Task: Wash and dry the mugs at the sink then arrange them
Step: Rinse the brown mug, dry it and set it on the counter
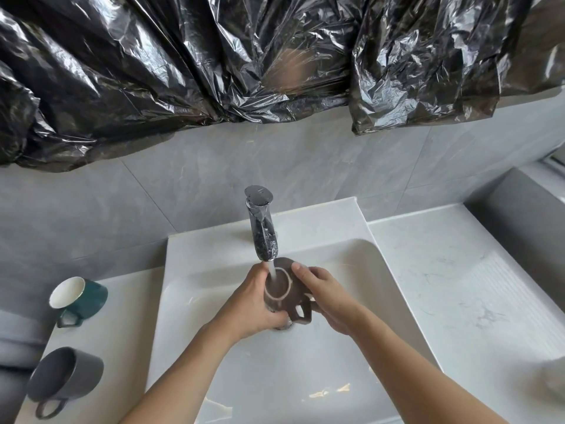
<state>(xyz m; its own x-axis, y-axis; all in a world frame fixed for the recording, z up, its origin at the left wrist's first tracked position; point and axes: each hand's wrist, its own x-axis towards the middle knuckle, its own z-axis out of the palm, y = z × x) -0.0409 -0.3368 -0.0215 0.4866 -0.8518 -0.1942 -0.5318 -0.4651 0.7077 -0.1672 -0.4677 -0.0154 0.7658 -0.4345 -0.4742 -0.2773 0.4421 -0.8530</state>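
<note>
A brown mug point(287, 296) with a pale rim is held over the white sink point(351, 264), its handle pointing toward me. Water runs from the chrome faucet point(262, 231) straight into its mouth. My left hand point(250, 304) wraps the mug's left side and underside. My right hand point(330, 298) grips its right side, fingers over the far wall. On the counter to the left stand a dark green mug point(80, 298) with a white inside and, nearer me, a grey mug point(62, 377).
Black plastic sheeting point(214, 62) hangs across the wall above grey tiles. A white marbled counter point(458, 270) with a ribbed drain area extends to the right. A blurred pale object point(555, 377) sits at the right edge.
</note>
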